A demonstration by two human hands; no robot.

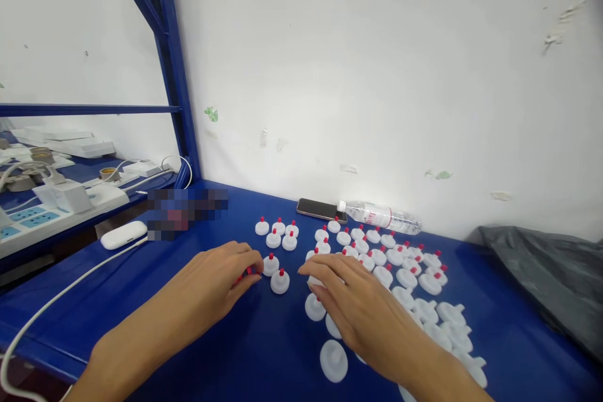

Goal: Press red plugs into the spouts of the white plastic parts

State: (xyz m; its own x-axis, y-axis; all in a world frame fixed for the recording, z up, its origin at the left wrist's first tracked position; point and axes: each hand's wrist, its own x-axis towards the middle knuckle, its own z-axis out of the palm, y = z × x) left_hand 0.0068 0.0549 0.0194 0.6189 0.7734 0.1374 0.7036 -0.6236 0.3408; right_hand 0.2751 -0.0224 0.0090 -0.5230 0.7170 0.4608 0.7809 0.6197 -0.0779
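My left hand (233,270) is curled, with small red caps (245,272) showing between its fingers and thumb. Just beside its fingertips stand two white nozzle lids with red tips, one a white lid (279,282) in front of the other. My right hand (351,286) bends over the right-hand group, thumb and forefinger around a white nozzle lid (313,281) that is mostly hidden. Under the thumb sits a red-tipped lid (315,307). Nearer to me lies a lid without a red tip (334,361). More bare lids (453,314) lie right of my wrist.
Several red-tipped lids (289,240) stand on the blue table (207,352). Behind them lie a phone (320,208) and a clear bottle (381,216) by the wall. A dark plastic bag (551,282) is at the right. A white device (124,235) with a cable lies left.
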